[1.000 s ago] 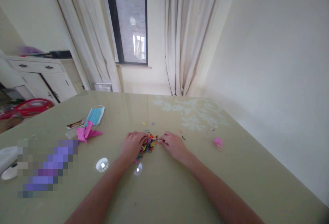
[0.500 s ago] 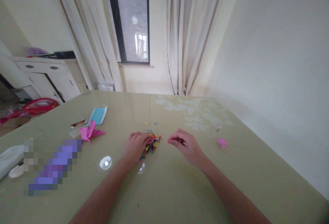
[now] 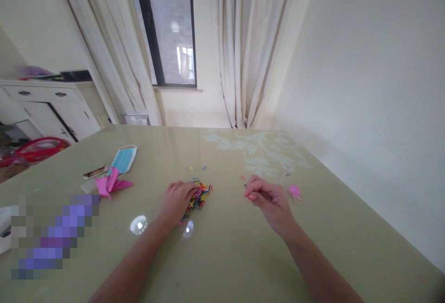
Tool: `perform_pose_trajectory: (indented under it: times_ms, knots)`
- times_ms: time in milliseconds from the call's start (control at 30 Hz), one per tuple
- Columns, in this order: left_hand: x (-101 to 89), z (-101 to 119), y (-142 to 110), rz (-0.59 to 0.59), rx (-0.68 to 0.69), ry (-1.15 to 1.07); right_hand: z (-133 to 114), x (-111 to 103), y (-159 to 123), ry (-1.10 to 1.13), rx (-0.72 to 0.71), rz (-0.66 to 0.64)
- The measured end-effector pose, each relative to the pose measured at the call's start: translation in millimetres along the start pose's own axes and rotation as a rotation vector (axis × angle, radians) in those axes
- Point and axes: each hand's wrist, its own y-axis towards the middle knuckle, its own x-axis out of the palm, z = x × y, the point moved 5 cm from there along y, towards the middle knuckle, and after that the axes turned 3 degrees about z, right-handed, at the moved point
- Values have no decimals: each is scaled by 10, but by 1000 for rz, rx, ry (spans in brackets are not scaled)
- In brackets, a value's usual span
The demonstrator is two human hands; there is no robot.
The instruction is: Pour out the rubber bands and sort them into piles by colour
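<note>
Just left of the frame's centre, on the glossy table [image 3: 225, 256], a heap of small coloured strips [image 3: 200, 196]. Over its left edge, left hand [image 3: 177, 200], fingers curled downward. Looks laid there to keep it together; cannot tell whether gripping anything. Right of centre, apart from the heap, right hand [image 3: 271, 201], thumb and fingertips closed, apparently pinching a tiny piece hidden between them. Just beyond, stray strips [image 3: 243, 178]. Farther right, a pink item [image 3: 294, 191]; at left, pink folded paper [image 3: 111, 183] beside a blue mask [image 3: 124, 159].
</note>
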Motion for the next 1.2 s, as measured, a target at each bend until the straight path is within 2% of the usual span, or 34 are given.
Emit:
perform_pose_trajectory:
  times_ms: [133, 267, 367, 467, 733, 1000, 1100, 1200]
  knots:
    - [-18, -11, 2, 29, 26, -25, 159, -196, 88, -118, 32, 97]
    - [-55, -4, 4, 61, 44, -36, 498, -483, 225, -538, 74, 244]
    - [-53, 3, 3, 74, 43, -35, 820, -590, 287, -862, 180, 219]
    - [-24, 10, 0, 69, 63, -49, 1053, -595, 296, -1024, 258, 170]
    - [-10, 11, 4, 87, 84, -60, 1230, -528, 281, -1109, 314, 174]
    - [-26, 24, 10, 93, 80, -63, 1127, -573, 296, -1093, 282, 184]
    - [-38, 20, 10, 110, 75, -64, 1042, -412, 288, -1055, 238, 156]
    - [-28, 40, 6, 101, 91, -75, 1011, -14, 283, -980, 150, -23]
